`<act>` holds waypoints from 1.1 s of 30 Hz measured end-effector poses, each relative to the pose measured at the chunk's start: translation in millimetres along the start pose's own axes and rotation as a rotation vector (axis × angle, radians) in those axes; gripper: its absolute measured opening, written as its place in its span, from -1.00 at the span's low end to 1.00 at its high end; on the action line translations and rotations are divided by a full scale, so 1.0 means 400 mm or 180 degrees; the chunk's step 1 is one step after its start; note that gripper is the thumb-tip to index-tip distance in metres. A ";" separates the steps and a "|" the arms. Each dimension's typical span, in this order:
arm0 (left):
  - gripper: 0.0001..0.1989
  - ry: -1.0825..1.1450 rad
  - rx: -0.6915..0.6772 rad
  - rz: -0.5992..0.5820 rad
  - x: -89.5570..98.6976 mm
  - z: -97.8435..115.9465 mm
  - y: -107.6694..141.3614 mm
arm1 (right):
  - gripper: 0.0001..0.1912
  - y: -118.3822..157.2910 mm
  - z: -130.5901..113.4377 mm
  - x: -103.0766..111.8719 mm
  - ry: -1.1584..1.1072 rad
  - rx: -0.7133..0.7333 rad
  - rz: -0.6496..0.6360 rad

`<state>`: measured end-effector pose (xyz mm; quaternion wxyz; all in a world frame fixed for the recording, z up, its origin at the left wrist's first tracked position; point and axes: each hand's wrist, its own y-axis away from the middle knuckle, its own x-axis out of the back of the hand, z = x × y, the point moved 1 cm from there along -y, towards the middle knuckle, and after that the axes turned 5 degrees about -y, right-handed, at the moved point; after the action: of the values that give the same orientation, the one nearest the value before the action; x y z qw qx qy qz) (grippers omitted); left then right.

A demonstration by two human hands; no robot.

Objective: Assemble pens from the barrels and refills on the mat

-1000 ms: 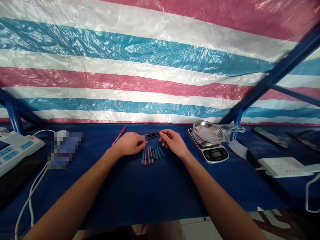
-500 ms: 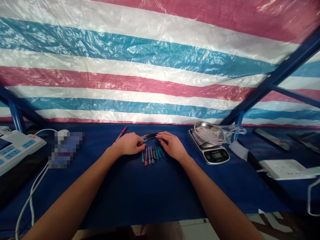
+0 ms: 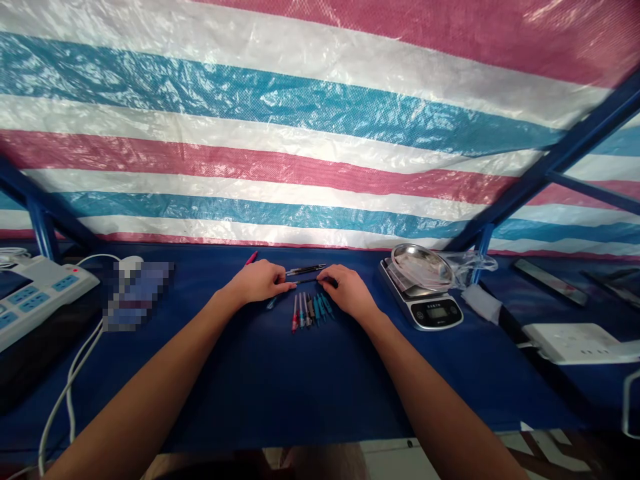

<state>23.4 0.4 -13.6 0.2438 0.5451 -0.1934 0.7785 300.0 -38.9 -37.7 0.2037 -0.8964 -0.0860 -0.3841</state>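
Several pens (image 3: 309, 312) with red, clear, grey and teal bodies lie side by side on the blue table. Just behind them, a dark pen (image 3: 306, 281) spans the gap between my two hands. My left hand (image 3: 263, 281) pinches its left end, and my right hand (image 3: 341, 287) closes on its right end. More dark pens (image 3: 307, 269) lie behind that one. Beyond my left hand the end of a red pen (image 3: 251, 257) shows. A light blue pen tip (image 3: 271, 303) pokes out below my left hand.
A digital scale (image 3: 434, 311) with a metal bowl (image 3: 421, 268) stands to the right, a plastic bag behind it. Further right are a white power strip (image 3: 575, 341) and a phone (image 3: 550, 281). At left are another power strip (image 3: 43, 293), cables and a blurred item.
My right hand has come down from the rear dark pens to the nearer one. The leftmost pen of the row has shifted left, beneath my left hand. The view has moved slightly.
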 end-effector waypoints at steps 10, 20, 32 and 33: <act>-0.51 0.0034 0.0155 0.0208 -0.030 0.011 -0.016 | -0.83 -0.004 0.012 0.012 -0.0317 -0.0231 -0.0154; -0.57 0.0075 0.0007 0.0466 -0.058 0.014 -0.028 | -0.81 -0.004 0.007 0.011 -0.0368 -0.0227 -0.0228; -0.65 0.0389 -0.0643 0.0185 -0.047 0.032 -0.024 | -0.80 -0.009 -0.015 -0.024 -0.0479 -0.0167 -0.0107; -0.66 0.0445 -0.0673 0.0203 -0.046 0.030 -0.023 | -0.81 -0.009 -0.015 -0.024 -0.0481 -0.0158 -0.0085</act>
<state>43.3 -2.1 -26.6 0.2879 0.4544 -0.2742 0.7972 288.4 -38.3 -39.8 0.1692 -0.9264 -0.1034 -0.3200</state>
